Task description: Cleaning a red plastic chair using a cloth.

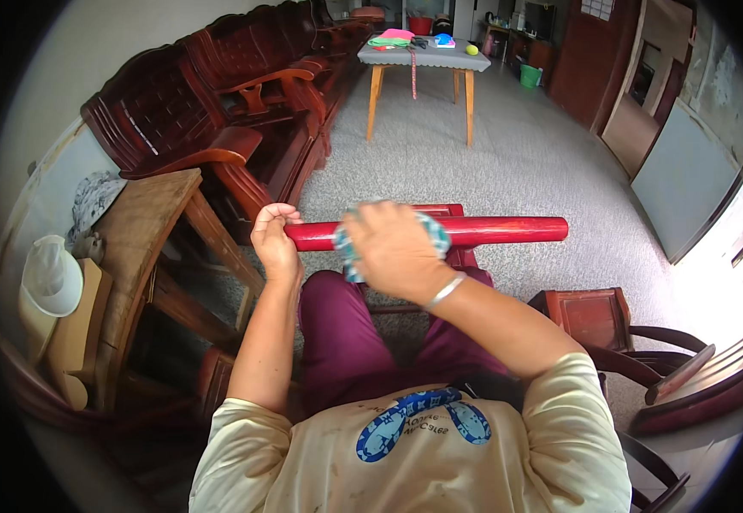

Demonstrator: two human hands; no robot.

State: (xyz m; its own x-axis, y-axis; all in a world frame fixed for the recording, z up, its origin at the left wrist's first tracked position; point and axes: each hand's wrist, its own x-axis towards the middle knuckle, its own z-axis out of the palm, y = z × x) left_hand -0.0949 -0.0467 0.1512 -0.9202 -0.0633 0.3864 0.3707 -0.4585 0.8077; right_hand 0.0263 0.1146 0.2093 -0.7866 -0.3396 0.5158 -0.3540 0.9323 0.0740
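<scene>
A glossy red cylinder (pixel 506 229), like a thick wooden rod, lies level across the view above my knees. My left hand (pixel 277 243) grips its left end, with fingers curled round behind it. Pressed on top, left of the rod's middle, is my right hand (pixel 392 247), slightly blurred. It holds a teal-and-white checked cloth (pixel 437 237) against the surface, and the cloth hangs down beside the palm. Behind and under the rod stands a small red wooden stool (pixel 464 256), mostly hidden by the rod and my hand.
A wooden table (pixel 147 205) at left holds a cardboard box (pixel 89 314) and a white visor (pixel 57 282). Beyond it runs a carved wooden sofa (pixel 217 83). A cloth-covered table (pixel 435 59) stands ahead. To the right are a small wooden stool (pixel 593 317) and a wooden chair (pixel 698 385).
</scene>
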